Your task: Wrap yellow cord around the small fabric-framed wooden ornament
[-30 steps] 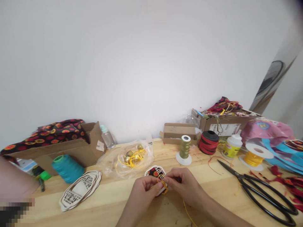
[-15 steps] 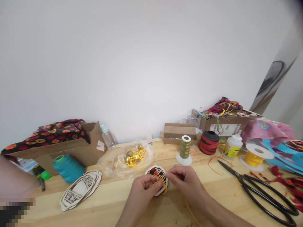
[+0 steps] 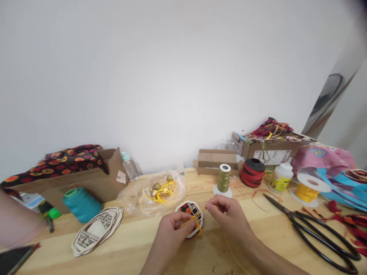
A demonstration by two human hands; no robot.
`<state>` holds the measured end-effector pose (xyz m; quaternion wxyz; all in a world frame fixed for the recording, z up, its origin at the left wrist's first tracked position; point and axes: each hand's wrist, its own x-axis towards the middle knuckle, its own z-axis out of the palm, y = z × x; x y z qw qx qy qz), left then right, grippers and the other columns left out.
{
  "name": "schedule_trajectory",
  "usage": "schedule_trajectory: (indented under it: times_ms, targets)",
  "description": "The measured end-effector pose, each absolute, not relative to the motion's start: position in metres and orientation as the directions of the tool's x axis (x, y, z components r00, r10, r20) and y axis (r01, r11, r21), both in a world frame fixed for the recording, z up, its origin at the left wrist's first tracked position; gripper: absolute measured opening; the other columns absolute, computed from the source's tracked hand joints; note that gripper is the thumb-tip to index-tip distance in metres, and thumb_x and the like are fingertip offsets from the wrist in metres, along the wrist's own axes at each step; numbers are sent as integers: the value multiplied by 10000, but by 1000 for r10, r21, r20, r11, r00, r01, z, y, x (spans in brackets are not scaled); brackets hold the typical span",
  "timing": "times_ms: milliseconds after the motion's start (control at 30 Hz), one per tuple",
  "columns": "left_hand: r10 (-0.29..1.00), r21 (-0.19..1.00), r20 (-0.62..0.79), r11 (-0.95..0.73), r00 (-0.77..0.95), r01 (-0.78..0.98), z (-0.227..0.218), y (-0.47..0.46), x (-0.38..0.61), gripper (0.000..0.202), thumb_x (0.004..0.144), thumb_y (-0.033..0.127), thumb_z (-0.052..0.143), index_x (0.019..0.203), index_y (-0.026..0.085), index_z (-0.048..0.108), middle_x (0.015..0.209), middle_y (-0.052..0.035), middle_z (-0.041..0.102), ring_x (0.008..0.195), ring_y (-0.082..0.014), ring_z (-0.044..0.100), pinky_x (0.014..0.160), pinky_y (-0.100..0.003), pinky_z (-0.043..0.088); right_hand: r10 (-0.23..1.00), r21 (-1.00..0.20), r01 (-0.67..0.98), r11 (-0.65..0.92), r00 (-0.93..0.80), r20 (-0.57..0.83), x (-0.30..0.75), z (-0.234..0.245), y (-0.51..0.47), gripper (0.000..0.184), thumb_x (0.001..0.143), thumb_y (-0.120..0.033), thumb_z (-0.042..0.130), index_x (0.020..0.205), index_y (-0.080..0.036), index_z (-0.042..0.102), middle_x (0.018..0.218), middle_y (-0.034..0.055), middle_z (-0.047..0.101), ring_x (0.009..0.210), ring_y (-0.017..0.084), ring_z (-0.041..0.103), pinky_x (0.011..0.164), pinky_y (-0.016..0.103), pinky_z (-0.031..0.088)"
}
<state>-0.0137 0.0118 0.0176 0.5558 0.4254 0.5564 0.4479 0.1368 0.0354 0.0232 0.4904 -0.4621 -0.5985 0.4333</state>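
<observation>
My left hand (image 3: 171,233) is closed on a small round ornament (image 3: 189,209) of pale cut wood over black, red and orange cloth, holding it against the wooden table (image 3: 137,244). A yellow cord (image 3: 197,223) loops over the ornament's lower edge. My right hand (image 3: 228,215) pinches that cord just to the right of the ornament, and the cord trails down past my wrist (image 3: 233,256).
Wooden cut-out frames (image 3: 96,230), a teal thread cone (image 3: 82,204), a bag of gold beads and yellow cord (image 3: 157,191), an olive spool (image 3: 223,179), a red spool (image 3: 252,172), a glue bottle (image 3: 281,176), a yellow spool (image 3: 308,189), black scissors (image 3: 315,225), cardboard boxes (image 3: 86,179).
My right hand has drawn up and to the right, away from the ornament, pulling the yellow cord. The left hand stays on the ornament.
</observation>
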Motion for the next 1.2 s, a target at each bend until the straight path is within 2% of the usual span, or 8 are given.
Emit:
schedule_trajectory:
  times_ms: [467,567,667,733,800,867,967,1200]
  targets:
    - [970,971,-237,237,-54,-18,17,12,-14,135,525,239,695,571,119,654,485,-9,676,431,-96,561,438,-158,395,1000,-996,-91,5,-13,6,140,19,43,194,625,-290,577,521,-136,523,474,-45,428,476,85,365,481,208,306]
    - [969,972,-236,236,-70,-11,18,12,-14,140,508,243,702,559,122,655,484,-8,676,433,-105,565,439,-166,399,999,-996,-88,-10,-34,-7,139,17,43,198,652,-310,556,556,-139,529,489,-38,458,478,96,399,480,214,326]
    - [965,968,-252,252,-65,-14,20,12,-13,158,498,258,706,562,121,659,489,-12,678,442,-112,568,451,-176,404,988,-986,70,151,-49,148,139,17,42,173,685,-309,540,689,-141,580,643,12,561,620,145,487,592,255,381]
    - [965,966,-259,259,-35,-25,21,12,-13,169,499,263,705,570,116,662,495,-17,679,452,-114,569,464,-182,405,934,-908,224,354,-129,332,139,18,39,171,684,-273,559,811,-167,602,798,37,587,769,173,496,710,290,371]
    - [970,970,-242,242,-13,-27,21,12,-14,164,504,257,704,572,113,664,502,-15,677,459,-110,562,468,-180,397,858,-793,335,509,-264,440,138,19,36,192,669,-235,589,857,-211,615,853,32,589,830,179,483,755,304,346]
    - [974,974,-226,226,-3,-22,19,12,-15,149,513,241,702,577,112,665,510,-12,676,464,-102,552,469,-174,386,817,-718,399,571,-359,451,136,19,34,139,668,-208,600,799,-237,641,811,16,603,801,169,490,737,300,339]
    - [972,972,-233,233,19,-24,14,13,-17,139,532,226,696,597,106,667,518,-13,677,464,-88,537,471,-164,373,805,-676,442,590,-381,454,135,15,33,90,697,-184,583,705,-240,651,723,-8,615,728,142,497,706,287,329]
    - [969,968,-237,241,65,-68,8,13,-21,140,612,230,643,645,100,683,583,-38,697,516,-94,540,505,-163,368,771,-631,444,636,-396,499,137,14,35,86,722,-180,567,701,-228,636,666,-24,615,672,122,490,707,286,300]
